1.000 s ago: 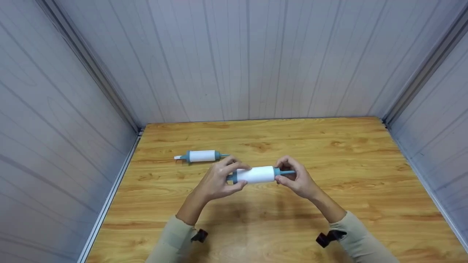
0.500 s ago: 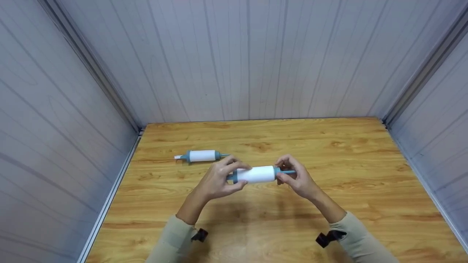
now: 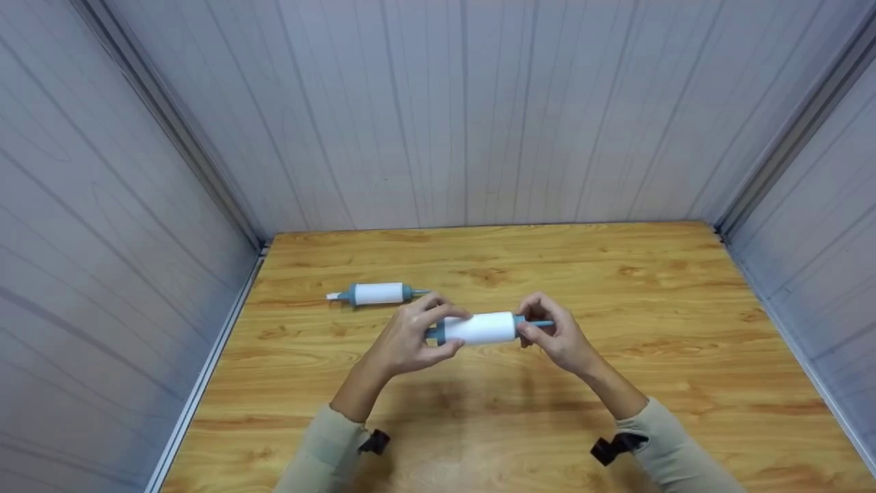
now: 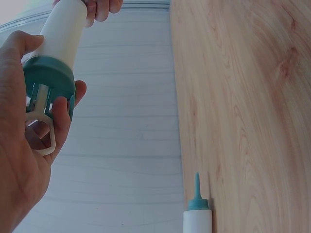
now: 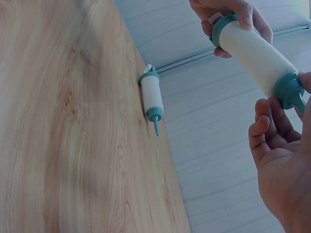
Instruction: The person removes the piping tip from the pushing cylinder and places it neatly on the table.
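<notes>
A white-barrelled icing syringe (image 3: pixel 488 328) with teal ends is held level above the table between the two hands. My left hand (image 3: pixel 415 337) grips its left end, thumb and fingers on either side of the barrel. In the left wrist view, a pale ring handle (image 4: pixel 43 145) stands out from the teal collar (image 4: pixel 48 73) beside the palm. My right hand (image 3: pixel 562 340) pinches the teal nozzle cap (image 5: pixel 287 91) at the other end. The thin nozzle points right, partly hidden by that hand in the right wrist view.
A second, similar syringe (image 3: pixel 378 293) lies on the wooden table (image 3: pixel 616 287), behind and left of the hands, nozzle to the right. Pale panel walls (image 3: pixel 438 123) enclose the table at the back and both sides. Dark wrist mounts (image 3: pixel 374 441) sit on the sleeves.
The right thumb and fingers have shifted slightly around the nozzle cap. The left hand, the held syringe and the one on the table stay in place.
</notes>
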`<state>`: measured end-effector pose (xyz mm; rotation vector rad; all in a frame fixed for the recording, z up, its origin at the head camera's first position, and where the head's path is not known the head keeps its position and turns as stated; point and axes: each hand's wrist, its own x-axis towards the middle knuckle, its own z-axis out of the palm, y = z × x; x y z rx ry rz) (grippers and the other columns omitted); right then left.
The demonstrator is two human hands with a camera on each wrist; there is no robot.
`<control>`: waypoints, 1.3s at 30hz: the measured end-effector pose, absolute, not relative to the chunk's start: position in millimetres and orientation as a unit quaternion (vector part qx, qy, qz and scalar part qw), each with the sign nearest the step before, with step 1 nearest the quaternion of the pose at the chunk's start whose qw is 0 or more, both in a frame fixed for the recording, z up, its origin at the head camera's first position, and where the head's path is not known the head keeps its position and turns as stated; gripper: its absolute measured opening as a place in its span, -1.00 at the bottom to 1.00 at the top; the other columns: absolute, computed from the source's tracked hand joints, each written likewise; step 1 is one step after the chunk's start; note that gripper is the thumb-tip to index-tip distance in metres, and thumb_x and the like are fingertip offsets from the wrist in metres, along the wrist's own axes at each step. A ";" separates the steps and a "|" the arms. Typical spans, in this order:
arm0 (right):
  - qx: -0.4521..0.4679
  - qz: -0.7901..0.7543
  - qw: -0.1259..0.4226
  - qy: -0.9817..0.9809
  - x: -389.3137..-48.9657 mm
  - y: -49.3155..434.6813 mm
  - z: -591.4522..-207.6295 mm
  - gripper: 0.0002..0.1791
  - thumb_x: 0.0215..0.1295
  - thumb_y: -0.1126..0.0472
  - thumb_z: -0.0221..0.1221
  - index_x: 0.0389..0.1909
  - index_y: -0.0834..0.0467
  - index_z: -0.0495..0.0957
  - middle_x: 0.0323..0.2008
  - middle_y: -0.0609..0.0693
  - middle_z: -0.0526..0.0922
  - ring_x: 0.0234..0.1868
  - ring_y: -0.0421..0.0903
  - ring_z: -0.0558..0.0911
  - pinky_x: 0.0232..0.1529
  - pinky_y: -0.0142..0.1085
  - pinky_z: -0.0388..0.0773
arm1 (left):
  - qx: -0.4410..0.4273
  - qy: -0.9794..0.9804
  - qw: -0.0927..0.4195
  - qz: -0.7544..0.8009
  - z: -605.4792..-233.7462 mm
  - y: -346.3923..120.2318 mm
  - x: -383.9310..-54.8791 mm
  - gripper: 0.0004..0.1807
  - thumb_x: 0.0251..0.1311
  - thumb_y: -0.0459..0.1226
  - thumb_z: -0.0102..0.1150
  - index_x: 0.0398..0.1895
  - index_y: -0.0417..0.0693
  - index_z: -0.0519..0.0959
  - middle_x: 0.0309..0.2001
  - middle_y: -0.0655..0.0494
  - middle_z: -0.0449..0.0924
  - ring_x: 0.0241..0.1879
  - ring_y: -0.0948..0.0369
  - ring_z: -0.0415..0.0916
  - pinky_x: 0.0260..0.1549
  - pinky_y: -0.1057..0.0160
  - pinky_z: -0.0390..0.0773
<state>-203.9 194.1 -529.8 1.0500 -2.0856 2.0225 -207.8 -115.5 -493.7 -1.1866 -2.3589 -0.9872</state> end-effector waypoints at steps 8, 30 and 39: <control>0.363 0.664 0.018 -0.653 -203.6 194.5 -529.7 -0.74 0.47 0.65 0.12 0.10 0.53 0.38 0.01 -0.18 0.64 -0.14 -0.33 0.69 -0.18 -0.44 0.73 | -0.417 -0.823 0.163 -0.350 -494.9 -115.9 -208.6 -0.66 0.36 -0.17 0.51 0.16 0.02 0.80 0.01 -0.06 0.77 -0.33 0.16 0.65 -0.34 0.31 0.65; 0.349 0.644 0.025 -0.680 -202.4 195.0 -528.0 -0.82 0.58 0.59 0.02 0.11 0.48 0.39 -0.04 -0.21 0.63 -0.23 -0.32 0.63 -0.23 -0.41 0.72 | -0.417 -0.823 0.171 -0.347 -493.8 -116.3 -207.3 -0.65 0.35 -0.17 0.51 0.16 0.05 0.80 0.02 -0.06 0.78 -0.29 0.15 0.67 -0.33 0.30 0.65; 0.334 0.641 0.025 -0.690 -201.3 194.3 -525.7 -0.83 0.57 0.59 0.05 0.08 0.47 0.41 -0.07 -0.23 0.65 -0.24 -0.32 0.64 -0.23 -0.40 0.73 | -0.417 -0.823 0.170 -0.346 -493.1 -115.9 -207.0 -0.65 0.36 -0.16 0.51 0.17 0.05 0.80 0.01 -0.06 0.77 -0.30 0.15 0.66 -0.33 0.30 0.65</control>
